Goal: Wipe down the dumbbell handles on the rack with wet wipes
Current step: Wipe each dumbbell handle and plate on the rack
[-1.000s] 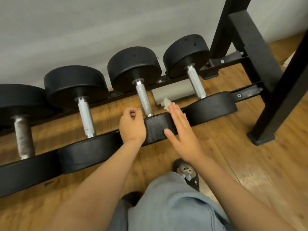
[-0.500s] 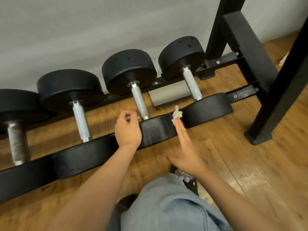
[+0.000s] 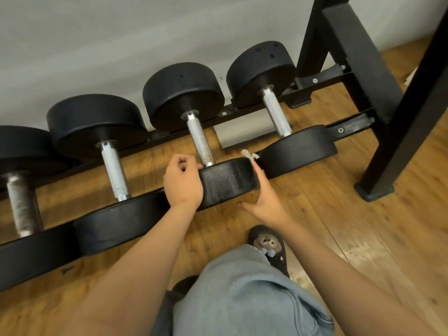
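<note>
Soft, even indoor light fills my view, a pale glare streaks the wooden floor at four o'clock, the wide lens bows the rack toward nine o'clock, and everything looks fairly sharp.

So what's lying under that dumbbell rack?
Wooden floor shows between the rails, with a grey block lying partly beneath the rightmost handle. The black dumbbell heads cover the rest.

A black rack stands on the wood floor. Four dumbbells lie side by side across its two rails, heads on the rails, handles spanning the gap. The leftmost handle looks rusty.
</note>
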Motion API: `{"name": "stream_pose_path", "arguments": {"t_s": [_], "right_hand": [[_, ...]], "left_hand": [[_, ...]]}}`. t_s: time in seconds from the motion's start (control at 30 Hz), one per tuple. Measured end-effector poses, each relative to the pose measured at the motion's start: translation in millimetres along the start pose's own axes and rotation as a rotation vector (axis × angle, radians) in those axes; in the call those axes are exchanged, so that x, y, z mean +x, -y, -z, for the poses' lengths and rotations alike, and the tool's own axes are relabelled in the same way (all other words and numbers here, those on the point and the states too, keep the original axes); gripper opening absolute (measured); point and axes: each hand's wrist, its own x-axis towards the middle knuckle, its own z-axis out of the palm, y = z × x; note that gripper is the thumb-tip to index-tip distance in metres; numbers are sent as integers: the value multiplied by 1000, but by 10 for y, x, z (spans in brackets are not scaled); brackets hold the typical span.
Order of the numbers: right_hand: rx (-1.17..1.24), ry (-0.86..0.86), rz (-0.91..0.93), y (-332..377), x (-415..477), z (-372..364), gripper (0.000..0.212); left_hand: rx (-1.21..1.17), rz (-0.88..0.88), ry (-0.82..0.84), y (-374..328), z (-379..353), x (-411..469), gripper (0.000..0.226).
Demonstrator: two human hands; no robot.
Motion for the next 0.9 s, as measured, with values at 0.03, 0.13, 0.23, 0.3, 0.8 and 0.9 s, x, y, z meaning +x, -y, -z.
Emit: {"name": "stream_pose_path", "arguments": {"t_s": [0.03,0.13,0.23,0.3,0.8,0.9], "right_hand": [[11,10,-15,-21,-11,5,111],[35,24,-55,-137,-55,21,107],[82,7,-90,-160,-43,-28,100],[153,-6,-102,-136,-59,-74,97],[295,158,2,327,-135,183,85],[267,298,-54,277,-75,331,104]], "left_hand": [[5,2,0,-1,0,5,16],[16,3,2,-2,2,2,16],[16,0,7,6,9,-1,16],[13,-2,13,5,18,-4,17],[-4,7,13,-35,36,-28,16],[-4,12,15,-23,36,-30,16]]}}
